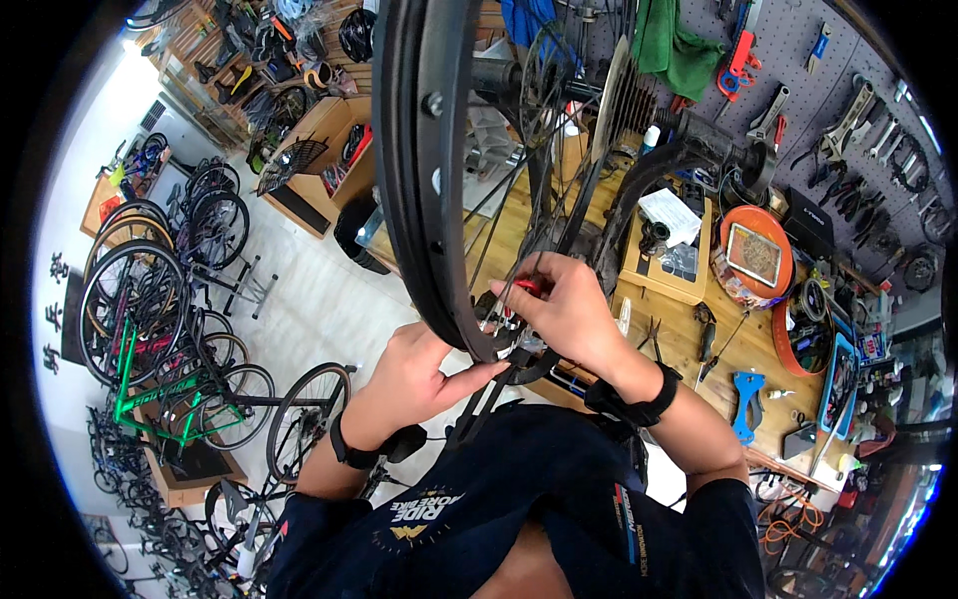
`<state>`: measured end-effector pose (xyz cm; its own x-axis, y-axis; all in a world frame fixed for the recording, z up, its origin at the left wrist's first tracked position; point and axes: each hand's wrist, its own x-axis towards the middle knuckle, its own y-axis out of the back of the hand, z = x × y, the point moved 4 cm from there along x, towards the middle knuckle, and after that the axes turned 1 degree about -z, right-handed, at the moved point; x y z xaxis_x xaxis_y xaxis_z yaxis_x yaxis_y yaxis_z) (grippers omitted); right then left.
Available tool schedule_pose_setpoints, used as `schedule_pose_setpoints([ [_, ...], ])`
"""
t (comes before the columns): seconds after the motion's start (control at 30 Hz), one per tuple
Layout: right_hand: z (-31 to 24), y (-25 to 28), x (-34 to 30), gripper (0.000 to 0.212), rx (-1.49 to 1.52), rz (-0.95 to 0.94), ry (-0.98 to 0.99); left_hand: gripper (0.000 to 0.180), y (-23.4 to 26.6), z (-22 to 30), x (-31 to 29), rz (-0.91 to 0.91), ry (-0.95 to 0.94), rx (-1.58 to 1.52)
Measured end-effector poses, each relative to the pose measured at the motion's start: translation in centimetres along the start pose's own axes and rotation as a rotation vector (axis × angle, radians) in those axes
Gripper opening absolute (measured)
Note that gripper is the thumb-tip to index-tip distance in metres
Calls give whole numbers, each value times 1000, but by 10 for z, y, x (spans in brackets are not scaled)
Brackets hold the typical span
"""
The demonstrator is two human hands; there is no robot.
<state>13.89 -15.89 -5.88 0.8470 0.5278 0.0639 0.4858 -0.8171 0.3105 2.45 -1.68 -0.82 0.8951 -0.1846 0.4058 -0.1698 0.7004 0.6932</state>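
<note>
A bicycle wheel with a black rim (424,190) stands upright in front of me, held in a dark truing stand (624,200). Its thin spokes run to the hub, beside a cassette (629,100). My right hand (569,309) is closed, pinching a small red spoke wrench (529,288) among the spokes just inside the rim's near end. At the rim's lowest visible part, my left hand (414,374) grips from the left. Its thumb reaches under the rim toward the stand, and its other fingertips are hidden behind the rim.
On the wooden workbench (733,399) to the right lie a blue tool (746,404), a black-handled screwdriver (706,334), an orange round bowl (758,225) and a cardboard tray (664,265). Tools hang on the grey pegboard (778,60). Several bicycles, including a green frame (130,384), stand at the left.
</note>
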Motion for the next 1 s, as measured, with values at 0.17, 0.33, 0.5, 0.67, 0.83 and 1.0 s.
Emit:
schedule_pose_setpoints([
  [0.17,-13,16,-11,24,154,-62,-35,33,10,11,7,12,-9,-79],
  [0.33,-19,37,-14,12,157,275,145,30,6,8,6,26,-26,-60],
  [0.5,-19,55,-11,6,530,36,150,36,-8,-9,-1,-66,14,-26],
  [0.67,-5,15,-18,15,719,-162,48,31,-20,-21,-5,-95,98,-96],
  [0.83,1,-6,-17,14,936,-172,22,28,-21,-18,-2,-101,165,-96],
  [1.0,2,-7,-16,20,852,-46,69,29,-25,-22,-5,-80,150,-112],
])
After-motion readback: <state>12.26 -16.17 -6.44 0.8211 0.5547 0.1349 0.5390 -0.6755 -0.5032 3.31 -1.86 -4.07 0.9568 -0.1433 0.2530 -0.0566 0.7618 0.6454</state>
